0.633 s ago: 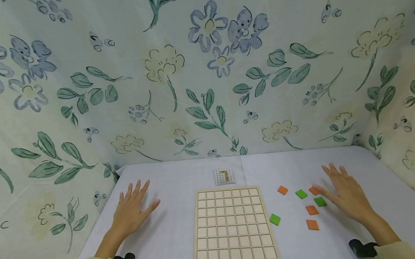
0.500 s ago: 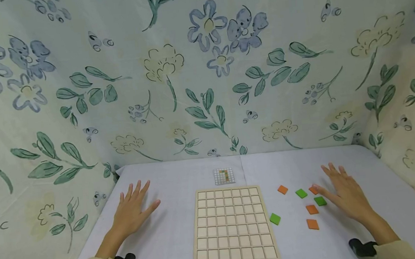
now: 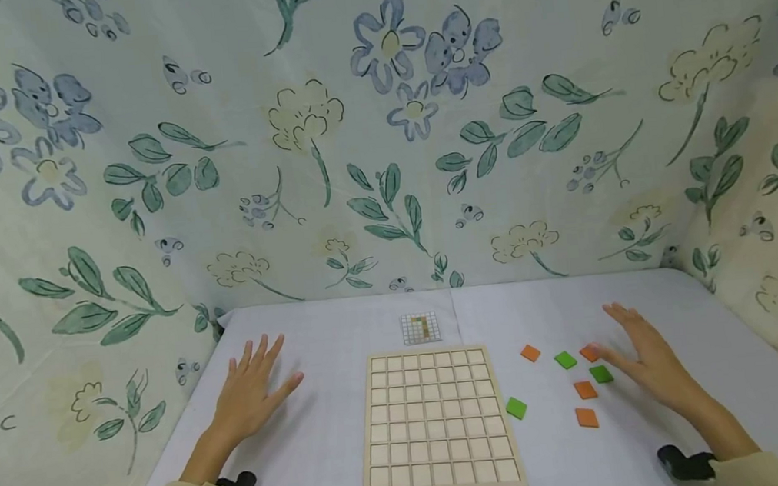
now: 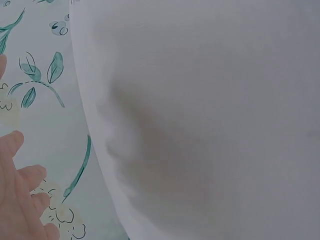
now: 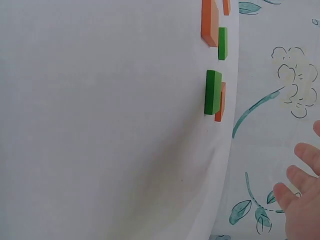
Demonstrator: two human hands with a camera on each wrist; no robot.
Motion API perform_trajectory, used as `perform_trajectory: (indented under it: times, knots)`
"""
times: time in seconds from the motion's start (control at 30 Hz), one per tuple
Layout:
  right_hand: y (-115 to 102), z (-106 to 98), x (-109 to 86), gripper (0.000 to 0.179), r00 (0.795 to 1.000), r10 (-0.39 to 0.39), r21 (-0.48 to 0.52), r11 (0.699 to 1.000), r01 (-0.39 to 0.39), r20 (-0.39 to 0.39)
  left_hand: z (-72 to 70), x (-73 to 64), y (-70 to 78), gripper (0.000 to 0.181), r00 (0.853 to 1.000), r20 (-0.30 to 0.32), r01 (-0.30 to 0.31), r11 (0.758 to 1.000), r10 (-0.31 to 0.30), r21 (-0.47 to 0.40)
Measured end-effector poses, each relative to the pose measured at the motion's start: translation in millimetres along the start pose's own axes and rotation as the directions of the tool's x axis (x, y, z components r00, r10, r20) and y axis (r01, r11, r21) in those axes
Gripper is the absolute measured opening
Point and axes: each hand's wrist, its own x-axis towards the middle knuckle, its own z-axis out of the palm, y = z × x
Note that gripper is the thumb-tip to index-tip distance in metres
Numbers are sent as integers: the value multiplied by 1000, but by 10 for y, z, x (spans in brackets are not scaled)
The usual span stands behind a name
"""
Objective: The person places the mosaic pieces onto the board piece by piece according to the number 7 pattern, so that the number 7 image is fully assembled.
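My left hand (image 3: 249, 394) is held over the left side of the white table with its fingers spread and holds nothing. On the other side, my right hand (image 3: 657, 366) has straight fingers and nothing in its grasp. Its thumb overlaps an orange square tile (image 3: 588, 353) in the head view. Close by lie a green tile (image 3: 601, 373) and another orange tile (image 3: 585, 389). In the right wrist view, fingers (image 5: 300, 177) show at the right edge, beside a green tile (image 5: 213, 92) standing out from the cloth. Fingers (image 4: 32, 175) of the left hand appear in the left wrist view.
A wooden grid board (image 3: 438, 408) with bare square cells lies in the middle. Behind it is a small card (image 3: 420, 327) printed with a coloured grid pattern. More tiles, such as a green one (image 3: 516, 408) beside the board, are scattered rightward. Floral cloth (image 3: 378, 120) surrounds the table.
My right hand has turned slightly and its fingers have come closer together. The left hand is nearly still. The head view has shifted a little; tiles and board have stayed in place.
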Motion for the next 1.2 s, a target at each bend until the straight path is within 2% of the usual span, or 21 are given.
perform_trajectory:
  times: [0.1,0.33,0.6,0.87,1.07,1.2]
  knots:
    - [-41,-20,-16,79,1000,-4,40,999,4,-3,2,1,27,84,1000,2,-4,1000,4,-2]
    - [-134,-71,-100,77,999,54,88,995,-53,-6,22,-16,106,84,999,-16,-31,999,31,-27]
    - [-212,-51,-229,78,993,114,53,992,-115,14,99,-39,193,82,998,-1,-67,996,67,-54]
    - [-212,13,-356,67,985,159,86,983,-165,74,206,-99,327,81,995,18,-100,992,101,-75]
    - [-219,49,-440,58,982,158,170,970,-173,100,276,-117,483,80,992,46,-116,989,121,-90]
    - [-219,88,-494,54,980,152,236,955,-180,132,307,-124,595,78,986,84,-129,982,141,-136]
